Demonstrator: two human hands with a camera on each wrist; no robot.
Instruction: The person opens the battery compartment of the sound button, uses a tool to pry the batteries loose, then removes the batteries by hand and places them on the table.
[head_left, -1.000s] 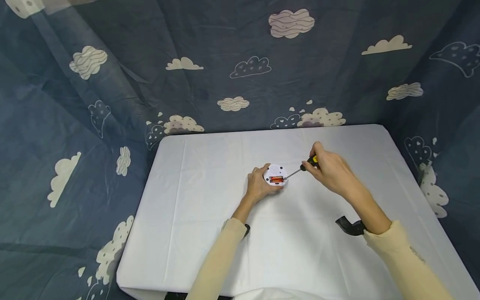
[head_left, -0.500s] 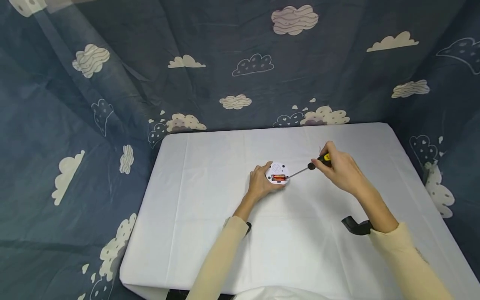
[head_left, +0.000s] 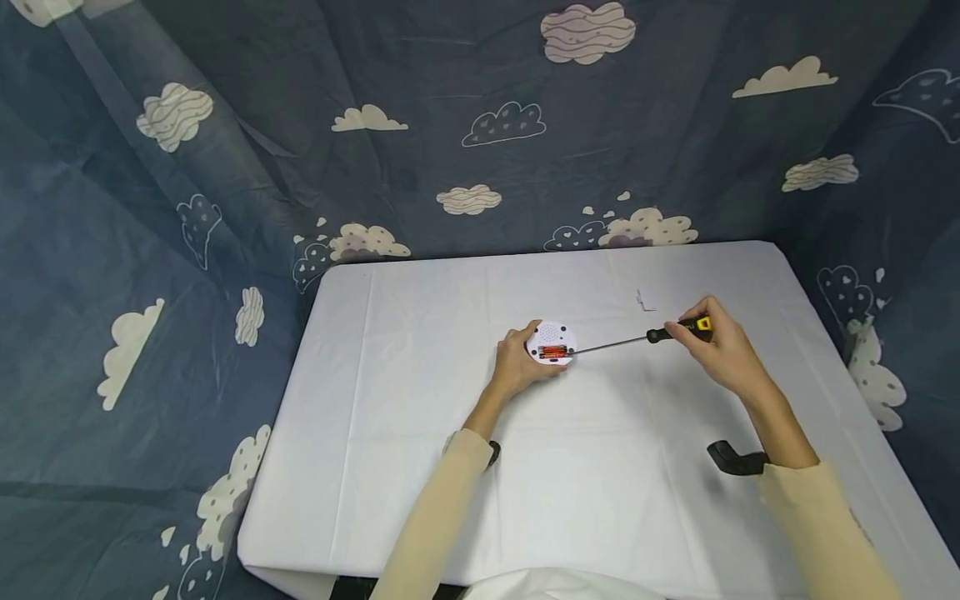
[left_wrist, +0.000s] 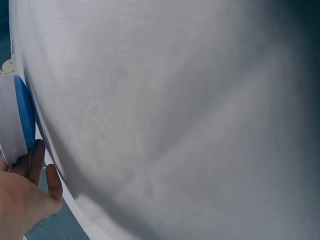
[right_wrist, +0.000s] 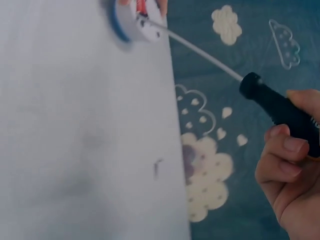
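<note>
A round white device [head_left: 550,332] with a speaker grille and dark feet faces up, its open compartment holding red batteries [head_left: 553,352]. My left hand [head_left: 513,365] grips its left side between thumb and fingers. In the left wrist view, the device [left_wrist: 10,117] shows a blue face on its other side. My right hand [head_left: 718,346] holds a screwdriver [head_left: 660,335] by its black and yellow handle. The thin shaft slants left, and its tip meets the device beside the batteries. In the right wrist view, fingers and thumb wrap the screwdriver [right_wrist: 280,107].
A small pale piece with dark edges [head_left: 645,301] lies on the white-covered table [head_left: 420,350], beyond the screwdriver. Dark blue cloth with cloud prints [head_left: 465,100] hangs behind and beside the table. A black curved mount [head_left: 737,460] sticks out at the right wrist.
My right hand has drawn back to the right, and the screwdriver lies flatter with more shaft showing. The small pale piece has come into fuller view. The left hand has stayed on the device.
</note>
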